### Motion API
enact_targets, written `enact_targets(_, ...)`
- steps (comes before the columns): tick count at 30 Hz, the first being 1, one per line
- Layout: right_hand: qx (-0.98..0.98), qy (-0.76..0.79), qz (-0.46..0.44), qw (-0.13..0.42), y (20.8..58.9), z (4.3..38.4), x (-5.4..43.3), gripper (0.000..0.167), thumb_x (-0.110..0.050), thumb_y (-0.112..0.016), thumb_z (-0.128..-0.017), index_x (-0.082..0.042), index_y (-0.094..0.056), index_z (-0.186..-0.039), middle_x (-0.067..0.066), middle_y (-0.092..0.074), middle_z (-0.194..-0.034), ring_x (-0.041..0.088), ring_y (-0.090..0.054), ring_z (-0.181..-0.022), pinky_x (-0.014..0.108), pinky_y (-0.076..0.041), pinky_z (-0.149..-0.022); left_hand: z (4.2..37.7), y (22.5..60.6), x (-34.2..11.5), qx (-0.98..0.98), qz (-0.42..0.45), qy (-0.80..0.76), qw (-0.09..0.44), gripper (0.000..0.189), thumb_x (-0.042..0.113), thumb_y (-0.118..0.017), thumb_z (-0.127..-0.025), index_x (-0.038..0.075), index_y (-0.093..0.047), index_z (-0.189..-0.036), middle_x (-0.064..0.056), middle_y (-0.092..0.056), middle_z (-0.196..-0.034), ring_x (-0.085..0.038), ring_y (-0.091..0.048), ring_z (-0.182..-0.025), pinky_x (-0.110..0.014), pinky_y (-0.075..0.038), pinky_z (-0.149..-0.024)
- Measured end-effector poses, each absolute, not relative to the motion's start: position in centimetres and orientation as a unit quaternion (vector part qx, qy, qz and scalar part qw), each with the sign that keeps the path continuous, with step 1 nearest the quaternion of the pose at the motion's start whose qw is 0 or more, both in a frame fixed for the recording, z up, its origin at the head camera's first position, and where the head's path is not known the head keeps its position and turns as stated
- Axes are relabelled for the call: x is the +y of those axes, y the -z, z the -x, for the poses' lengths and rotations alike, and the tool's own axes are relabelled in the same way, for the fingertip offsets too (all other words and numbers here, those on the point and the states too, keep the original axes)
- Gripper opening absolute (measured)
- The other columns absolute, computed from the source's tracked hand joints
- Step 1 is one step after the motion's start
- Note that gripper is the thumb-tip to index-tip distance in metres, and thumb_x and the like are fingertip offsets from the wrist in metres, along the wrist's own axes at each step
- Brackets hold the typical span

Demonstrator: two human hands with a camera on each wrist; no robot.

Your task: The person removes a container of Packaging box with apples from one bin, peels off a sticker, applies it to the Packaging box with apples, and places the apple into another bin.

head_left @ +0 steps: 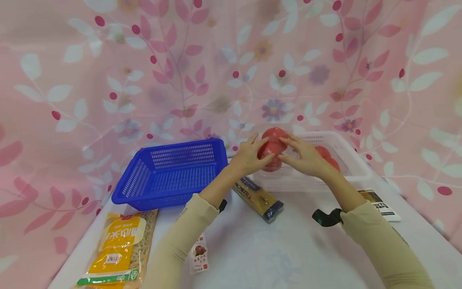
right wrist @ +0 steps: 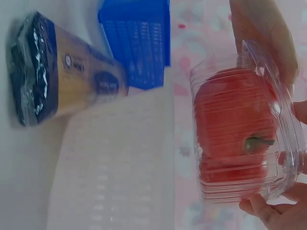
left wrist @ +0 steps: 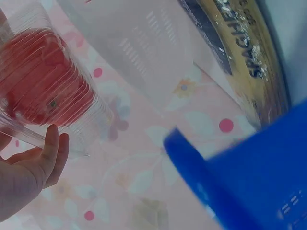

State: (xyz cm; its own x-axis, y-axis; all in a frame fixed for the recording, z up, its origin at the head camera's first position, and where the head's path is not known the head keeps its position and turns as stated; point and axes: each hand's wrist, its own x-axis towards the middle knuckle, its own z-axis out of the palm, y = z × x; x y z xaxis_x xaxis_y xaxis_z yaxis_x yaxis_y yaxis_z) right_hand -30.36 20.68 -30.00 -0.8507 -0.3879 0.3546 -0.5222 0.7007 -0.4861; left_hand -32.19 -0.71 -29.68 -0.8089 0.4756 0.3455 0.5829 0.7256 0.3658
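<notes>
Both hands hold up a clear plastic clamshell box (right wrist: 199, 189) with red tomatoes (right wrist: 225, 120) inside; a green stem shows through its ribbed wall. My left hand (head_left: 249, 155) grips the left side of the box, thumb toward the near side. On the opposite side, my right hand (head_left: 304, 155) grips it with spread, bent fingers. In the head view the box overlaps the left part of a white perforated basket (head_left: 355, 160). More red tomatoes (head_left: 332, 162) lie in that basket, partly hidden by the right hand.
A blue perforated basket (head_left: 120, 196) stands left of the white one. Between and in front of them lies a spaghetti packet (head_left: 258, 198). A yellow food bag (head_left: 115, 249) lies front left, a small printed packet (head_left: 199, 257) near the left sleeve, a black-and-white package (head_left: 382, 206) at right.
</notes>
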Motion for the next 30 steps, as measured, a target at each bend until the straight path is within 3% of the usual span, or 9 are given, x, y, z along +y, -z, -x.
enact_targets(8,-0.899,-0.298,-0.295,0.124,30.0,28.7,18.7,0.064,-0.036,-0.063,-0.085,-0.011,-0.040,-0.139,0.013,-0.022,-0.149,0.038,-0.026,-0.131,0.063,-0.033,-0.092,30.4,29.5,-4.0,-0.917,0.304,0.221,0.132,0.063,0.052,-0.055,-0.084,0.021,-0.044,-0.138,-0.014,-0.027,-0.146,-0.035,-0.033,-0.128,-0.052,-0.039,-0.092)
enact_targets(19,-0.893,-0.286,-0.323,0.127,30.3,26.0,15.9,0.063,-0.036,-0.065,-0.084,-0.011,-0.043,-0.137,0.014,-0.027,-0.147,0.037,-0.039,-0.124,0.053,-0.044,-0.085,27.1,30.4,-7.9,-0.906,0.310,0.240,0.159,0.061,0.045,-0.064,-0.081,0.018,-0.049,-0.133,-0.015,-0.033,-0.142,-0.036,-0.039,-0.123,-0.048,-0.045,-0.087)
enact_targets(30,-0.882,-0.315,-0.336,0.101,31.4,23.3,13.9,0.065,-0.038,-0.066,-0.083,-0.013,-0.042,-0.138,0.011,-0.027,-0.148,0.036,-0.032,-0.129,0.052,-0.043,-0.087,23.6,31.5,-10.1,-0.909,0.304,0.230,0.167,0.061,0.043,-0.066,-0.080,0.020,-0.049,-0.134,-0.012,-0.035,-0.142,-0.033,-0.045,-0.117,-0.045,-0.049,-0.081)
